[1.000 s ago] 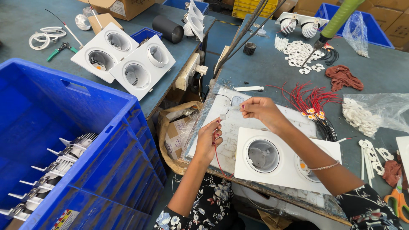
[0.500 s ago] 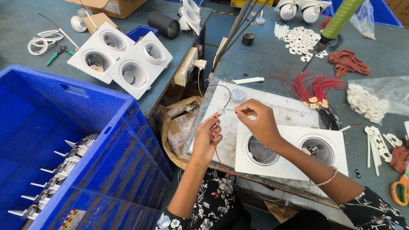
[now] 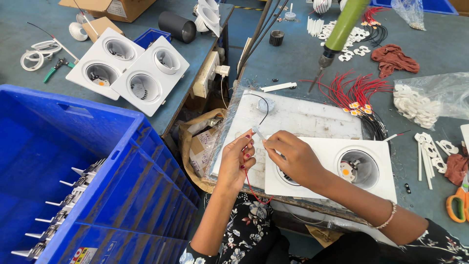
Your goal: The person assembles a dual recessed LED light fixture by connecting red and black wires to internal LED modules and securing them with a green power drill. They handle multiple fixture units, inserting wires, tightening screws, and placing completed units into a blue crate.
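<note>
Both grips are pinched shut. My left hand (image 3: 238,164) nips a thin red wire (image 3: 250,183) betw. thumb & fingertips; the wire loops down past the wrist toward the near worktop edge. My right hand (image 3: 292,159) pinches a small white connector piece (image 3: 259,132), tip angled up-left, right next to the left fingertips. Looks like the two are held close so wire end & piece line up, but I can't tell if they touch.

Under the right hand lies a white double downlight housing (image 3: 317,168), flat on the near edge of the worktop (image 3: 293,58), w/ one round opening hidden by the hand and the other showing an LED chip. It sits partly on a white board (image 3: 298,117) wrapped in clear film, prob. there to keep the finish clean.

Toward the far side: a bundle of red wires (image 3: 351,93) fanned out within reach, a green powered screwdriver (image 3: 337,34) hanging tip-down over it, and white plastic clips (image 3: 430,149) near the right edge. A blue crate (image 3: 97,186) stands left of the worktop.
</note>
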`<state>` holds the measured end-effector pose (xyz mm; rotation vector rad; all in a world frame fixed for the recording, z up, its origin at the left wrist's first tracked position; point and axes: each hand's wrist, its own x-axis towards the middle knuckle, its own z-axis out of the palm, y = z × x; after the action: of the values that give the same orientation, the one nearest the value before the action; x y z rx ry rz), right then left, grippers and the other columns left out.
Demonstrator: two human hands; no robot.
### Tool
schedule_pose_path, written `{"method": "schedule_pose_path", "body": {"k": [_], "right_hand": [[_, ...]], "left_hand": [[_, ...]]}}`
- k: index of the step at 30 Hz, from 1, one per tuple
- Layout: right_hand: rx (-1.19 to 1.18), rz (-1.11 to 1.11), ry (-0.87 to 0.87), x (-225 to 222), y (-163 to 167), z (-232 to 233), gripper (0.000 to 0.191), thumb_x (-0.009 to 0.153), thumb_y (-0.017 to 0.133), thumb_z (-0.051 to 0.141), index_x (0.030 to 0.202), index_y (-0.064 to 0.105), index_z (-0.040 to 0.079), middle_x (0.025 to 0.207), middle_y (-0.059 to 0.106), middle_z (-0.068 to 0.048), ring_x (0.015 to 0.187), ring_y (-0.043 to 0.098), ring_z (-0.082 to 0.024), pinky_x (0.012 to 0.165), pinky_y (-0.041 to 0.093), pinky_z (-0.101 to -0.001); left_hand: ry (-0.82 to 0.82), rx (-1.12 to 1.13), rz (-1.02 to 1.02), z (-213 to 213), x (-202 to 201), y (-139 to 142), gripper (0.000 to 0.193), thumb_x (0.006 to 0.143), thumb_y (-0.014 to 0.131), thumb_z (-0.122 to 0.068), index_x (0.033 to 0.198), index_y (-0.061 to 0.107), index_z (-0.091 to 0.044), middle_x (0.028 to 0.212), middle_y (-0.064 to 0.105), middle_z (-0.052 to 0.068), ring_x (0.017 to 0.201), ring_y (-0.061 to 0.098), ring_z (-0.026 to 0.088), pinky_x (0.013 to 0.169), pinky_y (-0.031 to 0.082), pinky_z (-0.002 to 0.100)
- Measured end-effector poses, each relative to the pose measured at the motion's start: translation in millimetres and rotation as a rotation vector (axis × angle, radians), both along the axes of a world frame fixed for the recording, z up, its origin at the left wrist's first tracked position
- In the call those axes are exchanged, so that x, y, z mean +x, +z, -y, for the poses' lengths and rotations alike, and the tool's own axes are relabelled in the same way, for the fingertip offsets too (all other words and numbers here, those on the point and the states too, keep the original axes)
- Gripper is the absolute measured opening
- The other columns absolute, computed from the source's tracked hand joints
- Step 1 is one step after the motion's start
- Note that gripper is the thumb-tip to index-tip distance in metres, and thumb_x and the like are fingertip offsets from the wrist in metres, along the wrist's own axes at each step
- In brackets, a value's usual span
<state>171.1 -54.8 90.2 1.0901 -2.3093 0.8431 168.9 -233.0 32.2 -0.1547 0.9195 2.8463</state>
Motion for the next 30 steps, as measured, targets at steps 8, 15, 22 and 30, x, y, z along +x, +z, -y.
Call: {"method": "schedule_pose_path", "body": {"k": [8, 15, 22, 30], "right_hand": [[0.272, -0.302, 0.116, 0.3, 15.8, -31.7, 0.035, 0.077, 0.073, 0.001, 0.112, 0.069, -0.003, 0.101, 0.067, -0.011, 0.088, 0.068, -0.025, 0.072, 0.057, -0.0356], [0.382, -0.433, 0.21, -2.9, 26.9, -60.0, 0.041, 0.077, 0.068, 0.006, 0.116, 0.068, -0.005, 0.111, 0.068, -0.013, 0.1, 0.069, -0.028, 0.083, 0.058, -0.0385], [0.498, -0.591, 0.246, -5.9, 36.8, -72.9, 0.034, 0.08, 0.07, 0.004, 0.112, 0.067, -0.008, 0.112, 0.068, -0.014, 0.098, 0.069, -0.025, 0.087, 0.059, -0.0365], [0.511, -0.559, 0.249, -11.7, 43.9, -78.1, 0.038, 0.075, 0.069, 0.005, 0.111, 0.069, -0.008, 0.11, 0.069, -0.014, 0.098, 0.07, -0.027, 0.086, 0.058, -0.0372]], "left_hand": [[-0.117, 0.014, -0.004, 2.9, 4.2, 6.4, 0.032, 0.097, 0.06, -0.011, 0.123, 0.061, 0.008, 0.077, 0.048, -0.003, 0.057, 0.039, 0.002, 0.04, 0.023, 0.018], [-0.234, -0.02, -0.008, 5.9, 4.6, 4.1, 0.03, 0.096, 0.061, -0.011, 0.119, 0.064, 0.009, 0.071, 0.045, -0.005, 0.054, 0.035, 0.001, 0.039, 0.021, 0.018], [-0.302, -0.039, 0.011, 6.4, -0.8, -1.4, 0.02, 0.095, 0.063, -0.01, 0.109, 0.065, 0.005, 0.068, 0.042, -0.006, 0.054, 0.034, 0.0, 0.039, 0.019, 0.017], [-0.311, -0.056, 0.018, 9.3, -10.3, -9.2, 0.02, 0.096, 0.063, -0.009, 0.109, 0.064, 0.006, 0.068, 0.042, -0.006, 0.054, 0.033, 0.0, 0.039, 0.019, 0.017]]}}
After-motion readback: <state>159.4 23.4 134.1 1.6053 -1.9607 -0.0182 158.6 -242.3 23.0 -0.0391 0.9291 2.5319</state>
